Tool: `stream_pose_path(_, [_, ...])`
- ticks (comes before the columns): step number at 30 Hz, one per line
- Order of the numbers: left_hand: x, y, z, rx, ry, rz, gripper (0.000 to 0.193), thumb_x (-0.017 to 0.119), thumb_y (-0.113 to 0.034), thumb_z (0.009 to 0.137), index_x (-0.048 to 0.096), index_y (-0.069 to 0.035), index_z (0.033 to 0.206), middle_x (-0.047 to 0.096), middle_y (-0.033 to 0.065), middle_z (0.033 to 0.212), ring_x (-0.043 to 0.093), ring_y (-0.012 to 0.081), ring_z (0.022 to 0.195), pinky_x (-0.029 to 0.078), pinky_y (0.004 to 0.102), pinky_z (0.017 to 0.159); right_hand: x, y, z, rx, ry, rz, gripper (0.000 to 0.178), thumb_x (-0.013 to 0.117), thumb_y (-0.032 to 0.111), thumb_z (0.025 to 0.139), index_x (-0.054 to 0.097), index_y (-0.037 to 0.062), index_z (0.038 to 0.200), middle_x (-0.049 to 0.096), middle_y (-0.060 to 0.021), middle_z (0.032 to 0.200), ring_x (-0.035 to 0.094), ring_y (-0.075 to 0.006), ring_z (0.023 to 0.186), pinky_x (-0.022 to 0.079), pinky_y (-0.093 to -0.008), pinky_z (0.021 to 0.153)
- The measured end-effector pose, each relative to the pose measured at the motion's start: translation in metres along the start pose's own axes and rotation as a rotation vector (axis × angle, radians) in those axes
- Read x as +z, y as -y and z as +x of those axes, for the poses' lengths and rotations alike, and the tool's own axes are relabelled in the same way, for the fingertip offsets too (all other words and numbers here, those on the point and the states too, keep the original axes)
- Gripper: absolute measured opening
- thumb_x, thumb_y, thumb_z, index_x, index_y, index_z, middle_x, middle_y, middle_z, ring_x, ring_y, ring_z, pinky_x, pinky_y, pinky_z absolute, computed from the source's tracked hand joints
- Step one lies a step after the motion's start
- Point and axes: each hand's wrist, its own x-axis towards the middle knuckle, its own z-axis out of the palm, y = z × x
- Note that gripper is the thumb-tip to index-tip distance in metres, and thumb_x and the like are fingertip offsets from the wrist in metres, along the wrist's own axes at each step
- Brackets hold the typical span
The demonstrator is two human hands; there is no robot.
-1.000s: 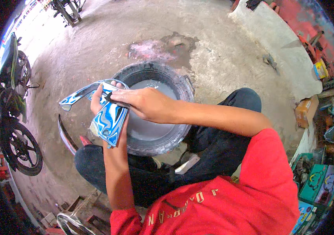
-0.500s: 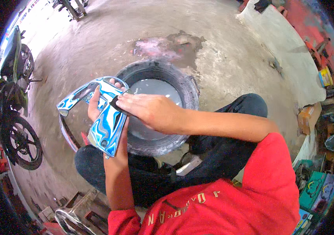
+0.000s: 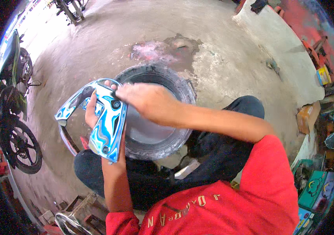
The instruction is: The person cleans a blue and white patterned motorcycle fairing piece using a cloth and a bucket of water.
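My left hand (image 3: 91,111) grips a curved motorcycle body panel (image 3: 106,135) from underneath, its fingers coming up through the gap and over the far edge. Swirls of blue, white and silver cover the glossy panel, which has round holes and a dark slot. Across its upper right edge lies my right hand (image 3: 147,102), palm down with fingers pressed together. The fingertips are blurred, and whatever is under them is hidden. Below both hands stands a round black tyre-like tub (image 3: 188,105) holding cloudy grey water.
A motorcycle (image 3: 18,117) is parked at the left. Wet and pinkish stains (image 3: 155,51) mark the concrete floor (image 3: 108,35). On the right are a low pale wall (image 3: 288,58), a cardboard box (image 3: 307,117) and green boxes (image 3: 313,188). A metal-framed object (image 3: 69,219) sits lower left.
My right hand has shifted slightly up along the panel's edge, uncovering a round hole. The dark piece seen under its fingertips earlier is out of sight. The panel tilts slightly differently.
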Motion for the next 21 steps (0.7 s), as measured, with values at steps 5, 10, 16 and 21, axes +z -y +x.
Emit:
stream_pose_path(5, [0.002, -0.001, -0.004, -0.001, -0.015, 0.032, 0.042, 0.054, -0.02, 0.096, 0.053, 0.005, 0.129, 0.064, 0.0251, 0.119, 0.062, 0.0352, 0.107, 0.05, 0.0453, 0.1, 0.002, 0.005, -0.003, 0.045, 0.037, -0.068, 0.042, 0.053, 0.013, 0.091, 0.059, -0.0027, 0.13, 0.062, -0.0235, 0.132, 0.06, -0.0351, 0.125, 0.048, -0.0425, 0.106])
stream_pose_path(10, [0.002, -0.002, 0.003, 0.009, -0.073, 0.091, 0.043, 0.055, -0.022, 0.096, 0.052, 0.008, 0.127, 0.064, 0.024, 0.117, 0.063, 0.0351, 0.107, 0.05, 0.0448, 0.1, -0.002, 0.01, -0.01, 0.063, 0.073, -0.053, 0.044, 0.053, 0.013, 0.09, 0.058, -0.0023, 0.131, 0.06, -0.0234, 0.135, 0.059, -0.0346, 0.126, 0.048, -0.042, 0.106])
stream_pose_path(16, [-0.005, -0.012, 0.001, 0.016, 0.014, 0.073, 0.04, 0.054, -0.022, 0.096, 0.055, 0.008, 0.122, 0.064, 0.0228, 0.114, 0.064, 0.0352, 0.106, 0.051, 0.0465, 0.097, 0.005, 0.017, -0.009, -0.017, 0.019, -0.089, 0.047, 0.055, 0.011, 0.089, 0.057, -0.002, 0.134, 0.061, -0.0221, 0.136, 0.06, -0.0329, 0.126, 0.05, -0.0418, 0.104])
stream_pose_path(21, [0.0, -0.001, 0.003, 0.082, 0.029, 0.128, 0.043, 0.056, -0.025, 0.095, 0.055, 0.007, 0.123, 0.065, 0.0203, 0.114, 0.064, 0.0339, 0.106, 0.051, 0.0452, 0.098, -0.007, 0.003, 0.001, -0.013, 0.0, -0.153, 0.044, 0.056, 0.011, 0.088, 0.06, -0.0005, 0.131, 0.064, -0.0187, 0.131, 0.063, -0.0307, 0.122, 0.052, -0.0399, 0.102])
